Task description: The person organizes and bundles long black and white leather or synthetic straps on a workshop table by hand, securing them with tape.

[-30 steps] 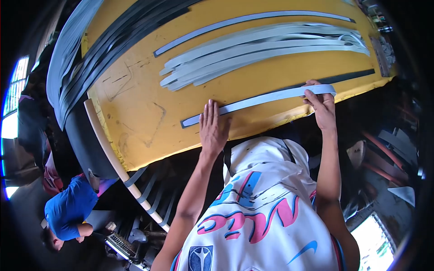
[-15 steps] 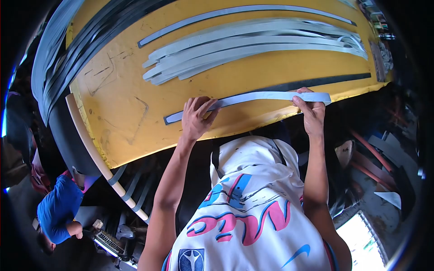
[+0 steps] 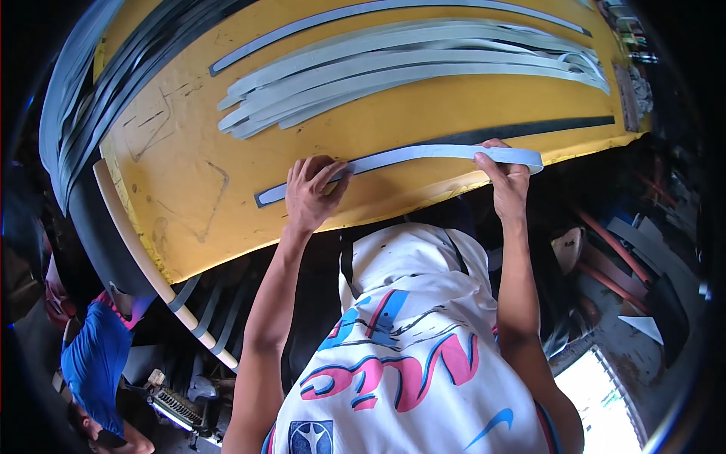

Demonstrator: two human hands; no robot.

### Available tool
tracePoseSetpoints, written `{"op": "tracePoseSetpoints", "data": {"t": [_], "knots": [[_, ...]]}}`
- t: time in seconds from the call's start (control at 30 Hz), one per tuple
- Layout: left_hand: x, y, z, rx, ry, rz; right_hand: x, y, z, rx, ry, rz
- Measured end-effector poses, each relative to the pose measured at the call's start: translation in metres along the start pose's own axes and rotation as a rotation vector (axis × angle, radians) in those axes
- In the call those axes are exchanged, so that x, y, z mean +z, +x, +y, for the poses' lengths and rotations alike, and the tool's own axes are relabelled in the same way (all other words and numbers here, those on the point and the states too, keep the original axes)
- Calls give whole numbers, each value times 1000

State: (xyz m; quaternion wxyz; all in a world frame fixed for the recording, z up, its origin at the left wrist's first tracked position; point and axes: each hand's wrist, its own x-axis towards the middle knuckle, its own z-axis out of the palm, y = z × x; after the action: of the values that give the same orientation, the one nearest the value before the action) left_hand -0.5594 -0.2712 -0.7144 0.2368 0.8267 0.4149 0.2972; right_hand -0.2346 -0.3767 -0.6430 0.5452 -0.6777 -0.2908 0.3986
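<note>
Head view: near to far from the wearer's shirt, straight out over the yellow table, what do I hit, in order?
White printed shirt → table's near edge → front white strip → bundle of pale strips → lone dark-edged strip.

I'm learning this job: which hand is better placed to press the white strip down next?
Probably left: the left hand is over the white strip where it lies on the dark strip, while the right hand is busy pinching the curled end.
</note>
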Motion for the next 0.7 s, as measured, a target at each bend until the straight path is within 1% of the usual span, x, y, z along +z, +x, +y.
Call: {"op": "tracePoseSetpoints", "data": {"t": [0.07,0.17,0.23,0.33,0.37,0.47,0.6,0.7], "knots": [[2,0,0,2,8,5,0,1,2,8,3,1],[2,3,8,-49,-2,-26,1,2,5,10,8,1],[3,6,20,-114,55,-74,2,3,5,13,7,-3],[23,7,27,-98,22,-115,5,4,3,28,37,3],[33,10,29,-59,-15,-91,5,4,2,29,35,6],[49,20,42,-43,-74,-57,5,4,1,32,0,2],[54,24,44,-52,-24,-11,5,9,6,30,7,1],[56,22,42,-71,-17,-34,3,12,13,14,-25,1]]}}
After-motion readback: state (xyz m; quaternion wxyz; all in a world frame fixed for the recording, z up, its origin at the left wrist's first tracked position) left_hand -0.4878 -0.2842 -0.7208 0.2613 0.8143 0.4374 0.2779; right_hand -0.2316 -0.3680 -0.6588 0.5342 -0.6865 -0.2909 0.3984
